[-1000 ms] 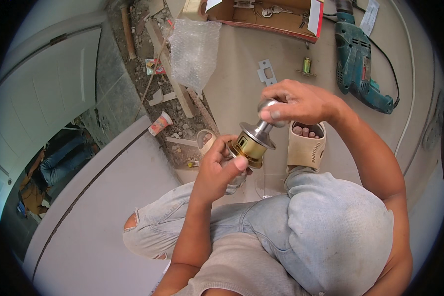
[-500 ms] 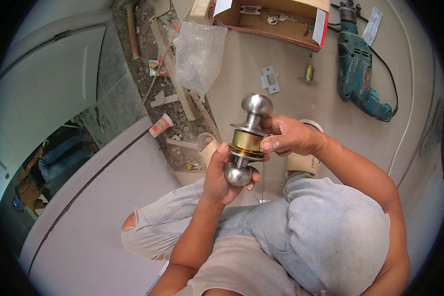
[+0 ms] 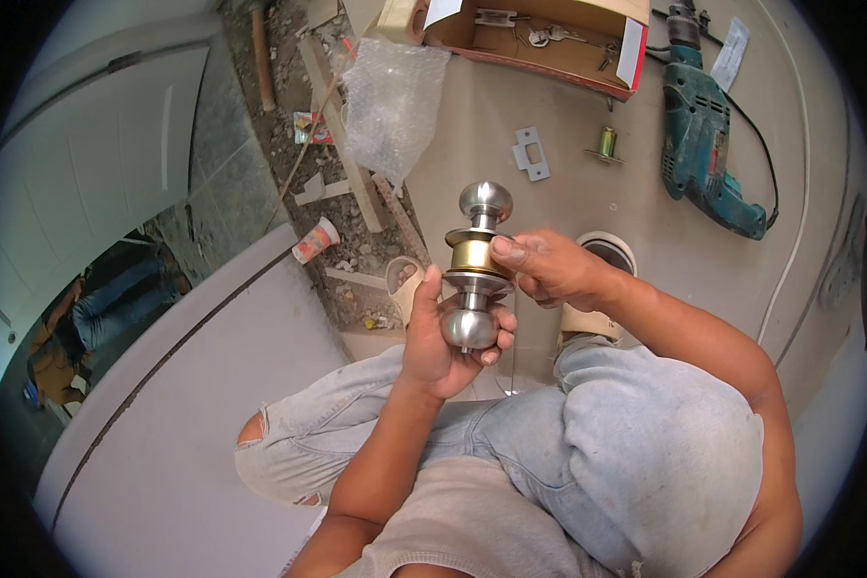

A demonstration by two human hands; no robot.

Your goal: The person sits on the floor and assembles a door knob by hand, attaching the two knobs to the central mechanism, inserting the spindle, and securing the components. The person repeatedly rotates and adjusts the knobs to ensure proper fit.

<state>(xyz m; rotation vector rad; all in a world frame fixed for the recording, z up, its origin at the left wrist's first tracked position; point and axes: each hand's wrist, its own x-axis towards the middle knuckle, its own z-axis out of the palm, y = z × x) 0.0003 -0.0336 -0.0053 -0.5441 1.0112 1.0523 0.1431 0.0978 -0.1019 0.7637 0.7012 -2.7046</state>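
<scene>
A steel door knob set point(image 3: 474, 253), with a round knob at each end and a brass-coloured middle, stands nearly upright between my hands. My left hand point(image 3: 435, 349) is closed around its lower knob, the thumb up along the side. From the right, my right hand point(image 3: 554, 268) holds the brass-coloured middle, thumb on its front; the other fingers are partly hidden behind. Beyond the hands, a metal strike plate point(image 3: 530, 154) and a small brass latch point(image 3: 607, 144) are on the floor.
An open cardboard box point(image 3: 539, 60) with keys and small metal parts is at the top. A green power drill point(image 3: 700, 135) with a cord lies right. Bubble wrap point(image 3: 395, 106), wood strips point(image 3: 342, 144), rubble and a paper cup point(image 3: 315, 241) are left, near a white door panel point(image 3: 193, 405).
The knob set has tilted more upright and turned, so the lower knob's end shows. My right thumb has moved up and left onto the brass-coloured middle.
</scene>
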